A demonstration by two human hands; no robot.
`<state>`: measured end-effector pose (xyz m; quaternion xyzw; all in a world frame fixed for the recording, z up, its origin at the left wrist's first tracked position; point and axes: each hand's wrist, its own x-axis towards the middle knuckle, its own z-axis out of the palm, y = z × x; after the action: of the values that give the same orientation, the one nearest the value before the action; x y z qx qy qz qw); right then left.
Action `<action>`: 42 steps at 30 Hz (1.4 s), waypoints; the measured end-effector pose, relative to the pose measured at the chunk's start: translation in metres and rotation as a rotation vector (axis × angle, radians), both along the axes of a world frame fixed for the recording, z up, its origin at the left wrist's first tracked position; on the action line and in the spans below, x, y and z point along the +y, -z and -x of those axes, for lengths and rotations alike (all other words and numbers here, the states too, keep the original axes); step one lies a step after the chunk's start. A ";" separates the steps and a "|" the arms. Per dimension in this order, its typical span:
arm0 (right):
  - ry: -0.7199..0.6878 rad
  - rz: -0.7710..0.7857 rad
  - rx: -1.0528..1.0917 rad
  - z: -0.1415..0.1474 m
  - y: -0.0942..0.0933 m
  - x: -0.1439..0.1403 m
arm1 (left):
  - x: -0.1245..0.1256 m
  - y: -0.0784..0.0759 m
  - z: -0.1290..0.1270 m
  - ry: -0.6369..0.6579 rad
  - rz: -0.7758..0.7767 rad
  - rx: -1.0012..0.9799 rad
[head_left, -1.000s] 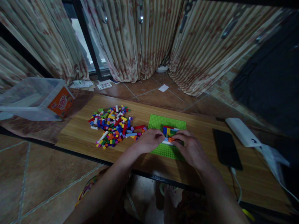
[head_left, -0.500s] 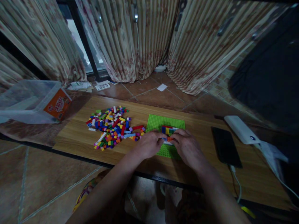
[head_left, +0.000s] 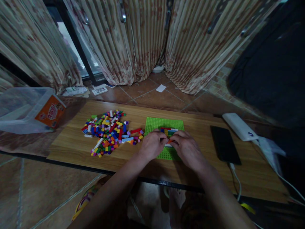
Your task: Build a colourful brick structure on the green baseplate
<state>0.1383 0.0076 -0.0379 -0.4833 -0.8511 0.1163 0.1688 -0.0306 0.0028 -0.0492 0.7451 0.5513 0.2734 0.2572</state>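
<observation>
Striped curtains (head_left: pixel 143 41) hang behind a low wooden worktop (head_left: pixel 78 143) sitting on a tiled floor, pretty dim lighting overall. Your left hand (head_left: pixel 152 145) and right hand (head_left: pixel 187 148) are bunched together over the green baseplate (head_left: pixel 164 122), fingertips curled in and pinching at the small brick build (head_left: pixel 168 131) stuck on it. Looks like there's an orange piece right between your fingertips, but I can't tell which hand actually has it.

Those bricks are tiny, light, hard plastic, so I'd say grip them by the side walls with fingertips and press straight down on the studs; they'll pop away if you squeeze at an angle.

Loose brick pile (head_left: pixel 111 132) sits left of the plate, black phone (head_left: pixel 225 144) and white power bank (head_left: pixel 239 126) off to the right, clear storage tub (head_left: pixel 26 108) far left.
</observation>
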 end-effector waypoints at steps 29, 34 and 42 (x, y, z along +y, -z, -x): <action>-0.033 0.075 0.076 0.000 0.001 -0.001 | 0.002 0.007 0.015 0.040 0.095 -0.095; -0.042 0.059 0.048 0.002 -0.001 -0.002 | 0.001 0.007 0.015 0.054 0.104 -0.098; -0.045 0.089 0.137 0.000 0.004 0.002 | 0.000 0.008 0.014 0.045 0.105 -0.095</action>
<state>0.1378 0.0093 -0.0420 -0.4619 -0.8423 0.1906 0.2021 -0.0451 0.0030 -0.0570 0.7290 0.5350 0.2735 0.3278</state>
